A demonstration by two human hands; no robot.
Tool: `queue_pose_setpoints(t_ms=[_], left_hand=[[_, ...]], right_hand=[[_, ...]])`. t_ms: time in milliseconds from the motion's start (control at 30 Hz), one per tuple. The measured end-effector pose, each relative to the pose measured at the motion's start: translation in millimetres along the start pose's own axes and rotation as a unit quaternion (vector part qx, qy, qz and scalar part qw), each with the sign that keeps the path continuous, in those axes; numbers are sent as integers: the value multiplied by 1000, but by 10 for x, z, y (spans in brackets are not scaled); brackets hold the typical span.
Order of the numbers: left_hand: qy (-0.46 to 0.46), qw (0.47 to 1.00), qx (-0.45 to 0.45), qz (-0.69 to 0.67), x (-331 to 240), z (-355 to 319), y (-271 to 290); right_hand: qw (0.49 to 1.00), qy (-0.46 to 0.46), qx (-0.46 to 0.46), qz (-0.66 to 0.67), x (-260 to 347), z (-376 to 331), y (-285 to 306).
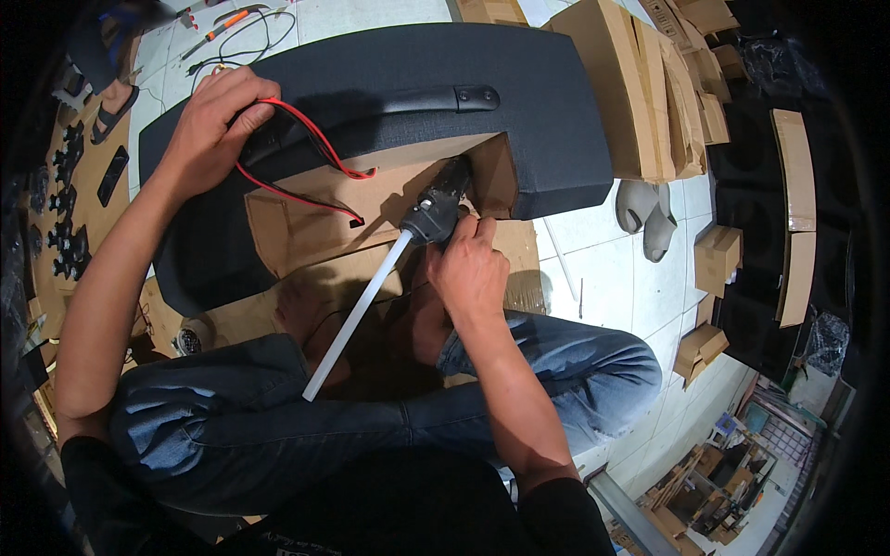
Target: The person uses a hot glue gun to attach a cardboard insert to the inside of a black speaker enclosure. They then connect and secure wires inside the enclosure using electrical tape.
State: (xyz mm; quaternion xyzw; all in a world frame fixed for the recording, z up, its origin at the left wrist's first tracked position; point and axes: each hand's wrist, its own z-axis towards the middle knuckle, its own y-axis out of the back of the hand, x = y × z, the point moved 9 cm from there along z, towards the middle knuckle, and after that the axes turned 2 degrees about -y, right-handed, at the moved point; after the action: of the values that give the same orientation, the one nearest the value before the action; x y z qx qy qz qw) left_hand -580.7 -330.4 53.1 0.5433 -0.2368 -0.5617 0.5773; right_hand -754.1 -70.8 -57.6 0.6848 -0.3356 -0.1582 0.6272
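Observation:
A large black-covered cabinet [547, 102], like a speaker box, lies in front of my crossed legs, with a black strap handle [408, 99] along its top. Its near side has a bare brown recess [320, 236]. Red and black wires [315, 137] come out of two holes in that recess. My left hand [222, 116] pinches the wires above the cabinet's left part. In my right hand [471, 269] is a black glue gun [434, 215], its front end inside the recess. A long white glue stick [357, 315] sticks out of its back toward my lap.
Behind the cabinet lie an orange-handled soldering iron [221, 30] and a cable. Cardboard boxes [612, 83] stand at the far right, near grey slippers [646, 215]. Round black parts [65, 204] and a phone-like black slab [113, 176] lie left. Another person's foot [113, 107] is at the far left.

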Motion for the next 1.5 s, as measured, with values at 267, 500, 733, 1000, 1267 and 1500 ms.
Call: queue_pose_setpoints(t_ms=[267, 500, 733, 1000, 1267, 1500], left_hand=[[3, 1000, 7, 5, 32, 6, -21], [3, 1000, 14, 3, 52, -20, -20], [5, 1000, 3, -8, 76, -14, -38], [-1, 1000, 10, 10, 82, -26, -49], [-7, 1000, -1, 22, 59, -31, -27], [-3, 1000, 4, 11, 98, -28, -33]], right_hand=[[1000, 3, 3, 10, -39, -27, 46], [1000, 16, 22, -9, -69, -309, 91], [1000, 15, 15, 19, 55, -40, 136], [999, -8, 48, 1, 5, -265, 129], [997, -38, 62, 1, -117, -568, 180], [998, -37, 58, 9, -96, -505, 168]])
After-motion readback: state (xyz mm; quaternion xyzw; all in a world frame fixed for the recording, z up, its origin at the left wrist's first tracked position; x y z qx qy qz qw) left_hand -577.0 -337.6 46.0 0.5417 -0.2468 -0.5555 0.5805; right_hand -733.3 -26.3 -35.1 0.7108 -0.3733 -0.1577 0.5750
